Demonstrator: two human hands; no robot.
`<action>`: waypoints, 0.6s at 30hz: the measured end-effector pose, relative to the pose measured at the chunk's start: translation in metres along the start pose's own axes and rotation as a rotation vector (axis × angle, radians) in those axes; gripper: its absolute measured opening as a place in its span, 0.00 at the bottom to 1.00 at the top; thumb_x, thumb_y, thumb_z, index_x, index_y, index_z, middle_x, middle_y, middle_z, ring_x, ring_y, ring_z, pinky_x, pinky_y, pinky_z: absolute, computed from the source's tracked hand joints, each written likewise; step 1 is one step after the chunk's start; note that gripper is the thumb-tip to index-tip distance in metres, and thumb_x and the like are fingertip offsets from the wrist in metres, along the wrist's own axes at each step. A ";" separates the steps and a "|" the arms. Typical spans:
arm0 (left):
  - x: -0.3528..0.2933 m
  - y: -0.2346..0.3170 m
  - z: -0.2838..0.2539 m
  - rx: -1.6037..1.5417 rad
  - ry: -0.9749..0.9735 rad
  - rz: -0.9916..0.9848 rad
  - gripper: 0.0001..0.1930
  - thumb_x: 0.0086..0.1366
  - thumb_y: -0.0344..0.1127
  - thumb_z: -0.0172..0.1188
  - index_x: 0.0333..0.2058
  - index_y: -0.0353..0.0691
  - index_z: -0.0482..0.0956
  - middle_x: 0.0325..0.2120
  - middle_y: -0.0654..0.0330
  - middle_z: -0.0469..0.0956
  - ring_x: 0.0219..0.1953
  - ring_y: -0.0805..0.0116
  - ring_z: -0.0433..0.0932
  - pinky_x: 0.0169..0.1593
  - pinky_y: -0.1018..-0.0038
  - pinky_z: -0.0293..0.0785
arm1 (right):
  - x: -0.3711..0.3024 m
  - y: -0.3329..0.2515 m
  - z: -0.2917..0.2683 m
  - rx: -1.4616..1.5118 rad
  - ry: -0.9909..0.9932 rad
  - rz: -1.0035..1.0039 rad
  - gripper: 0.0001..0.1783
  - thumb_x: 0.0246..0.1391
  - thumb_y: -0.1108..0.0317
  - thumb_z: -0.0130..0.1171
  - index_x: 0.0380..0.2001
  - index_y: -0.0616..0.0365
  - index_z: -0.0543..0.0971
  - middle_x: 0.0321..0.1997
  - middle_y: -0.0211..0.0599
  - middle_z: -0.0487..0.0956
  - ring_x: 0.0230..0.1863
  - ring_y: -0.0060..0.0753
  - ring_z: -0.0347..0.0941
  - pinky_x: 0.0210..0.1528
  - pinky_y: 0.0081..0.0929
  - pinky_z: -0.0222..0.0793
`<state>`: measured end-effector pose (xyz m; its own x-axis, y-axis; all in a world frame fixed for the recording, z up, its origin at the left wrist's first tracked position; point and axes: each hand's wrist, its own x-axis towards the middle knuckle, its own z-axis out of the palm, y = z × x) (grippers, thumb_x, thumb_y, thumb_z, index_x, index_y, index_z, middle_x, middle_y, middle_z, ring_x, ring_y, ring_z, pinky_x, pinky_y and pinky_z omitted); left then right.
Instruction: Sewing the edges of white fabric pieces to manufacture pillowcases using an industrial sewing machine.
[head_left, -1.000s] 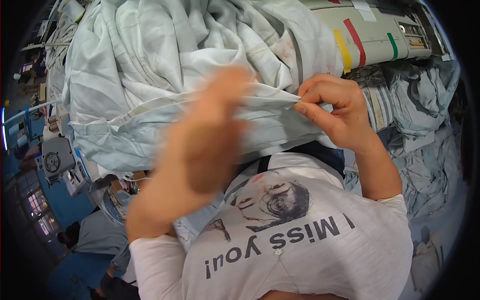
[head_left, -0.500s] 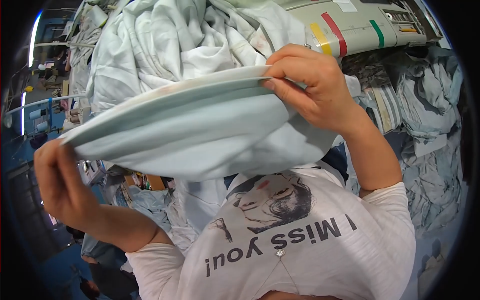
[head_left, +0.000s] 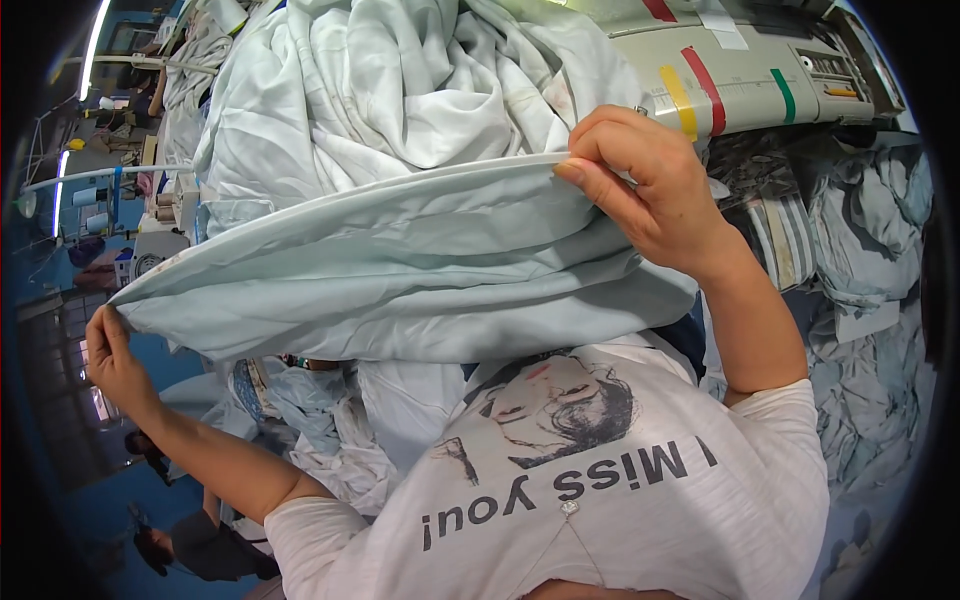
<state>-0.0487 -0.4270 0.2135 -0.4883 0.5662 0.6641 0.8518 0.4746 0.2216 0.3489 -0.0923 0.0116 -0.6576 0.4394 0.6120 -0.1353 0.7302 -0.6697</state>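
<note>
A pale mint-white cloth (head_left: 400,260) stretches in front of my chest, its upper edge drawn nearly straight from hand to hand. Low on the left, my left hand (head_left: 115,355) is closed, pinching one end of that edge. My right hand (head_left: 640,185), higher and further right, pinches the edge between thumb and fingers. Below this edge the cloth hangs in loose horizontal folds. Directly behind it lies a big crumpled heap of white fabric (head_left: 400,100), which the cloth's upper edge partly covers.
A beige machine bed (head_left: 750,65) with yellow, red and green tape strips stands at the far right. Crumpled pale fabric (head_left: 870,370) is heaped at the right. More cloth (head_left: 345,450) lies beside my left arm. Another person (head_left: 205,545) is at lower left.
My left hand has moved outward and slightly down, and the cloth's edge is pulled straighter. My right hand has shifted a little right and down, still pinching the cloth.
</note>
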 end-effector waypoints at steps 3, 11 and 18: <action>-0.008 -0.013 0.012 -0.047 -0.009 -0.060 0.11 0.70 0.38 0.57 0.38 0.34 0.81 0.28 0.70 0.74 0.29 0.83 0.66 0.34 0.85 0.63 | -0.002 -0.001 0.001 -0.005 -0.019 0.010 0.07 0.55 0.75 0.61 0.25 0.63 0.75 0.25 0.35 0.74 0.24 0.30 0.65 0.27 0.24 0.60; 0.004 -0.038 0.071 0.379 -0.185 0.036 0.11 0.68 0.31 0.55 0.45 0.31 0.77 0.37 0.58 0.80 0.40 0.69 0.76 0.41 0.80 0.71 | 0.003 -0.008 0.014 0.074 -0.025 0.038 0.08 0.54 0.77 0.61 0.24 0.63 0.73 0.23 0.36 0.71 0.22 0.30 0.63 0.24 0.25 0.58; -0.082 0.246 0.191 -0.661 -0.608 0.444 0.21 0.59 0.23 0.59 0.53 0.36 0.73 0.40 0.57 0.76 0.25 0.71 0.71 0.30 0.74 0.68 | 0.007 -0.022 0.009 0.019 -0.081 0.075 0.08 0.54 0.77 0.61 0.24 0.63 0.73 0.23 0.36 0.71 0.22 0.31 0.64 0.25 0.25 0.58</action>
<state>0.1650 -0.2278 0.0776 0.0432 0.9373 0.3459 0.8246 -0.2290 0.5173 0.3407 -0.1100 0.0268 -0.7242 0.4479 0.5243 -0.0971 0.6865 -0.7206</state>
